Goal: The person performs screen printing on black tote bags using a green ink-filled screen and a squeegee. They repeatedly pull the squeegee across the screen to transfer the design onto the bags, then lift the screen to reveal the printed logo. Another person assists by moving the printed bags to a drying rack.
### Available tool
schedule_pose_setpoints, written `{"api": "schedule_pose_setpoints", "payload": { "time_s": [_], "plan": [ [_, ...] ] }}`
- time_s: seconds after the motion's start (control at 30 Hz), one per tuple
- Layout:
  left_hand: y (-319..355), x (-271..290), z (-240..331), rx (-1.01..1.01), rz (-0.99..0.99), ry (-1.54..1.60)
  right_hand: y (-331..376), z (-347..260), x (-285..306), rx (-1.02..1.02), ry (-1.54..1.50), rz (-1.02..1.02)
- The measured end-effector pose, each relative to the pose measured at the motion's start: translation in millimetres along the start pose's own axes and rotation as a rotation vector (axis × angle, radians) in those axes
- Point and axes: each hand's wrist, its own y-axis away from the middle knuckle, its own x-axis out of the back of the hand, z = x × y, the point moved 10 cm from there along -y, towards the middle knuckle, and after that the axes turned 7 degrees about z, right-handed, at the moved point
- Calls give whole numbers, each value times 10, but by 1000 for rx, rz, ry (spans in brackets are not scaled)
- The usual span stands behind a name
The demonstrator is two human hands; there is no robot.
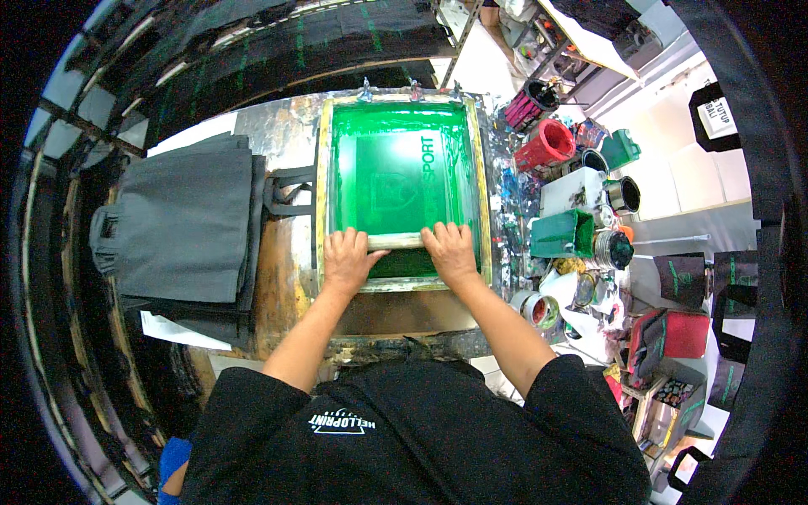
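Note:
A squeegee (396, 241) with a pale wooden handle lies across the near part of a printing screen (379, 160). My left hand (348, 259) grips its left end and my right hand (452, 252) its right end, fingers over the top. The screen's green mesh shows dark lettering and a faint emblem, with wet green ink along the far edge and a darker green patch on the near side. Its yellowish frame (483, 202) rests on the worktable (282, 278). From under the frame's left side stick out dark bag handles (289, 190).
To the left lies a stack of dark grey fabric bags (185, 219). Along the table's right side stand a red bucket (551, 143), a green container (562, 233) and several ink cans. Clamps (415, 91) hold the screen's far edge. Shelves with dark bags line the left and back.

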Motion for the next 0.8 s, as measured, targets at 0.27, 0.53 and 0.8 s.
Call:
{"api": "schedule_pose_setpoints", "payload": {
  "time_s": [0.27,0.53,0.8],
  "plan": [
    [507,264,200,-4,-5,79,443,-270,320,-11,-40,-89],
    [917,519,-359,270,41,217,545,-257,368,-70,-164,-107],
    [1357,-156,-1047,424,-189,221,757,-337,302,-137,-186,-75]
  ]
}}
